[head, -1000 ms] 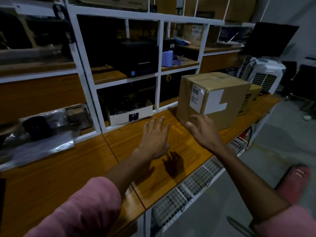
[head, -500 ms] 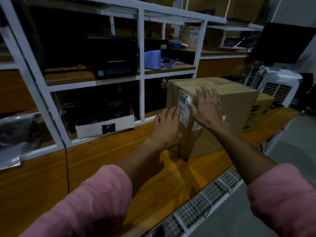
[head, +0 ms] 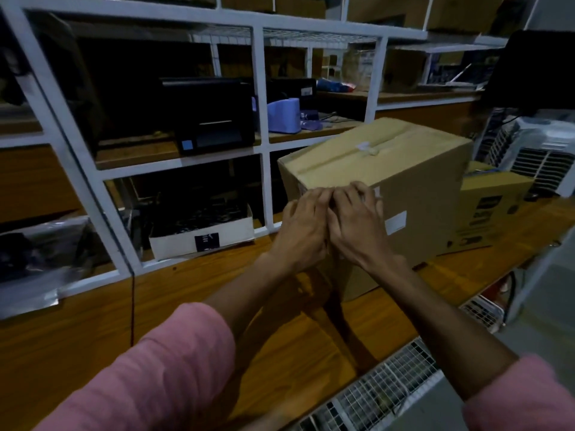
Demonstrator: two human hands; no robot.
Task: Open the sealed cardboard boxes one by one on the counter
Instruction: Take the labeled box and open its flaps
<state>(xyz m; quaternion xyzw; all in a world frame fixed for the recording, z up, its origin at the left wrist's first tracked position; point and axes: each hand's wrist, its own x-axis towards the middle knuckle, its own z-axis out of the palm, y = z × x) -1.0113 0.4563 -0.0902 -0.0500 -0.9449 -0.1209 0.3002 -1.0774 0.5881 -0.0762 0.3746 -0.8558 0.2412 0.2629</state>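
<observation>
The wooden counter (head: 193, 293) runs beneath white shelving (head: 261, 88). The large taped cardboard box (head: 413, 194) sits towards the counter's right end, one corner turned to the person, probably so the tape end is in reach; a smaller printed box (head: 488, 209) stands just behind it. The left hand (head: 303, 230) and right hand (head: 353, 225) meet at the box's near top edge, fingers curled and pressed together; whether they pinch tape cannot be told.
</observation>
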